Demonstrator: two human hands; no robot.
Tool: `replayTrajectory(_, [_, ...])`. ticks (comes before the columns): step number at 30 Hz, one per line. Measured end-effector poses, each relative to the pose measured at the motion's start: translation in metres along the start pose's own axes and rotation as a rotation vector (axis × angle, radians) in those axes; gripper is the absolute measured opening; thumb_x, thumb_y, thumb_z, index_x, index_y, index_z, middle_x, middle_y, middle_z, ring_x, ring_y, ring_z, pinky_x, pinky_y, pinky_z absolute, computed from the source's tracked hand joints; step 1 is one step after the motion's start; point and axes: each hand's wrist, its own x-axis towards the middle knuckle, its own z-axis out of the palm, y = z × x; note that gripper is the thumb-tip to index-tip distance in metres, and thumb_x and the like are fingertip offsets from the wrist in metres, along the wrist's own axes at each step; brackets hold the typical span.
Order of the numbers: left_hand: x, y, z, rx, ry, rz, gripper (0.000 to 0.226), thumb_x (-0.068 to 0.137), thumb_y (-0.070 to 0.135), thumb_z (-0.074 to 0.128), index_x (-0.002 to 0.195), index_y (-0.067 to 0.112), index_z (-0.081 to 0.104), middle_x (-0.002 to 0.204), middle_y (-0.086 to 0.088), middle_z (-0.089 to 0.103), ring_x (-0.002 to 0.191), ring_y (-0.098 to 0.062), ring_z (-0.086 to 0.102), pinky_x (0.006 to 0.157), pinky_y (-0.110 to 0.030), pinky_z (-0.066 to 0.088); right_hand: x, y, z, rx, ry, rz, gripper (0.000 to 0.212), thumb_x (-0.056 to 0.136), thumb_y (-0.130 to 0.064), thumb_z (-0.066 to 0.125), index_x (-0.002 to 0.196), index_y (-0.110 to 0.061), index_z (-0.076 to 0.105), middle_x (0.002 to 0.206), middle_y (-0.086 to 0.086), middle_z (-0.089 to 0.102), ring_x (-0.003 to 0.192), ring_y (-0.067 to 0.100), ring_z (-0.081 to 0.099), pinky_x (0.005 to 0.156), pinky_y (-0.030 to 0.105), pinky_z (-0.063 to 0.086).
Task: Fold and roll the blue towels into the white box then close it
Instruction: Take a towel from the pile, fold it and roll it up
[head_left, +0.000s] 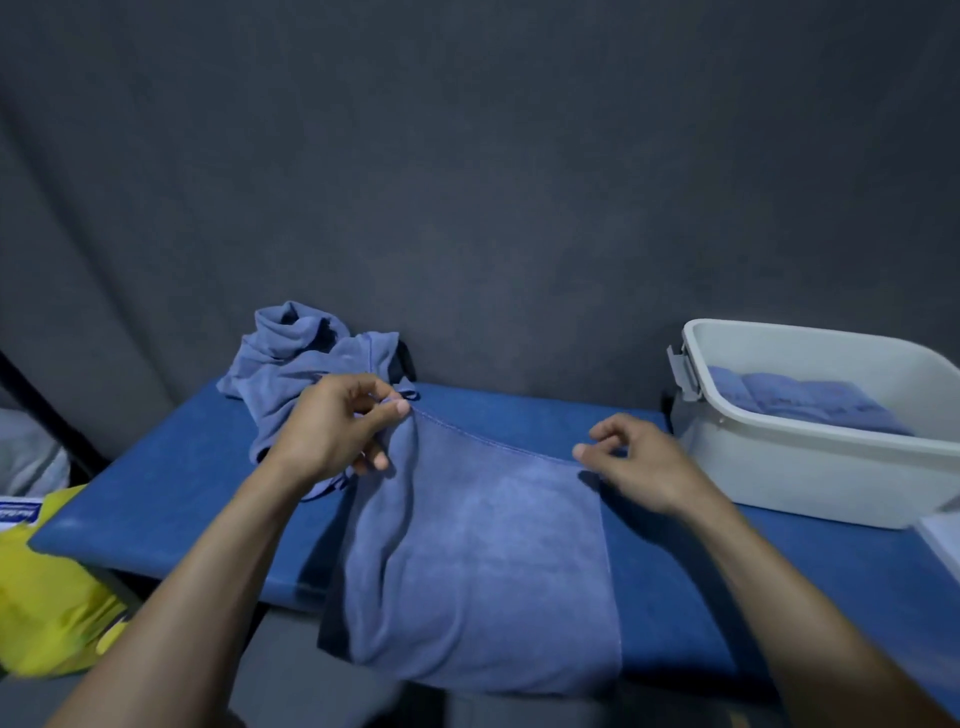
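A blue towel (478, 551) lies spread across the blue table (156, 499), its near end hanging over the front edge. My left hand (332, 426) pinches the towel's far left corner between thumb and fingers. My right hand (639, 462) pinches the far right corner, fingers curled. Behind my left hand is a crumpled heap of blue towels (306, 353). The white box (810, 467) stands open at the right end of the table, with rolled blue towels (800, 397) inside it.
A grey latch (683, 371) sticks out from the box's left rim. The corner of a white lid (943, 540) shows at the right edge. A yellow bag (52, 597) sits low on the left, beside the table. A dark curtain hangs behind.
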Motion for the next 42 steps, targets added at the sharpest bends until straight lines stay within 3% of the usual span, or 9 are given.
replayTrajectory(3, [0.000,0.001,0.000,0.002,-0.006,0.012,0.013,0.096,0.022,0.069,0.091,0.009,0.069,0.072,-0.012,0.073,0.053,-0.030,0.072,0.044,-0.031,0.055,0.009,0.002,0.007,-0.223,-0.038,0.045,0.050,0.089,-0.050,0.069,0.126,-0.020,0.055,0.118,-0.003,0.061,0.109,0.018,0.060,0.085,0.027,0.042])
replayTrajectory(8, [-0.004,0.002,-0.002,-0.003,-0.010,0.041,0.013,0.096,0.021,0.068,0.091,0.009,0.069,0.074,-0.013,0.073,0.053,-0.028,0.072,0.045,-0.031,0.056,0.026,0.015,0.015,-0.321,-0.082,0.079,0.055,0.085,-0.044,0.076,0.126,-0.012,0.058,0.120,0.003,0.056,0.106,0.020,0.057,0.085,0.028,0.043])
replayTrajectory(17, [-0.006,-0.002,-0.011,-0.080,-0.023,0.060,0.013,0.096,0.017,0.068,0.091,0.005,0.068,0.077,-0.012,0.069,0.061,-0.033,0.073,0.048,-0.034,0.056,0.036,0.019,0.025,-0.094,-0.130,0.136,0.032,0.070,-0.024,0.090,0.082,-0.016,0.062,0.085,-0.001,0.065,0.076,0.015,0.060,0.068,0.027,0.046])
replayTrajectory(24, [0.000,-0.011,-0.015,-0.065,0.018,0.011,0.014,0.096,0.020,0.069,0.089,0.008,0.069,0.080,-0.013,0.072,0.059,-0.029,0.073,0.048,-0.033,0.055,0.032,0.011,0.003,-0.019,-0.101,0.133,0.020,0.078,-0.017,0.083,0.075,-0.012,0.064,0.058,-0.005,0.055,0.054,0.012,0.048,0.054,0.022,0.037])
replayTrajectory(28, [0.011,-0.023,-0.014,0.121,0.111,0.004,0.018,0.092,0.032,0.073,0.081,0.018,0.072,0.064,0.001,0.068,0.051,-0.013,0.058,0.049,-0.022,0.044,0.032,-0.003,-0.005,0.143,0.126,0.087,0.010,0.079,-0.002,0.073,0.078,-0.004,0.064,0.049,0.003,0.056,0.035,0.014,0.049,0.037,0.018,0.034])
replayTrajectory(33, [0.031,-0.030,0.000,0.298,0.235,-0.038,0.024,0.090,0.041,0.073,0.073,0.024,0.070,0.056,0.006,0.059,0.055,-0.013,0.055,0.054,-0.031,0.041,0.034,-0.021,-0.002,0.343,0.347,0.013,0.014,0.087,0.006,0.056,0.085,-0.007,0.059,0.067,0.010,0.058,0.042,0.025,0.065,0.037,0.027,0.045])
replayTrajectory(38, [0.047,-0.037,0.030,-0.082,0.124,-0.136,0.015,0.097,0.026,0.065,0.095,0.012,0.068,0.079,0.003,0.078,0.079,-0.026,0.072,0.083,-0.046,0.061,0.044,-0.008,0.004,0.330,0.382,-0.019,0.025,0.090,0.007,0.056,0.091,-0.018,0.064,0.093,0.012,0.068,0.066,0.021,0.075,0.065,0.034,0.062])
replayTrajectory(40, [0.049,-0.034,0.030,0.016,0.036,-0.133,0.043,0.098,0.029,0.064,0.136,0.012,0.056,0.121,0.003,0.071,0.111,-0.017,0.064,0.105,-0.040,0.049,0.045,-0.006,0.001,0.253,0.350,-0.119,0.039,0.089,0.002,0.062,0.117,-0.026,0.065,0.122,0.004,0.067,0.096,0.013,0.072,0.089,0.033,0.057])
replayTrajectory(42, [0.046,-0.033,0.030,0.026,-0.095,-0.128,0.073,0.098,0.033,0.064,0.159,0.019,0.026,0.149,0.000,0.051,0.135,-0.017,0.051,0.116,-0.042,0.039,0.042,-0.007,-0.001,0.195,0.258,-0.205,0.060,0.090,-0.003,0.066,0.144,-0.025,0.051,0.146,-0.006,0.046,0.120,0.008,0.056,0.101,0.022,0.046])
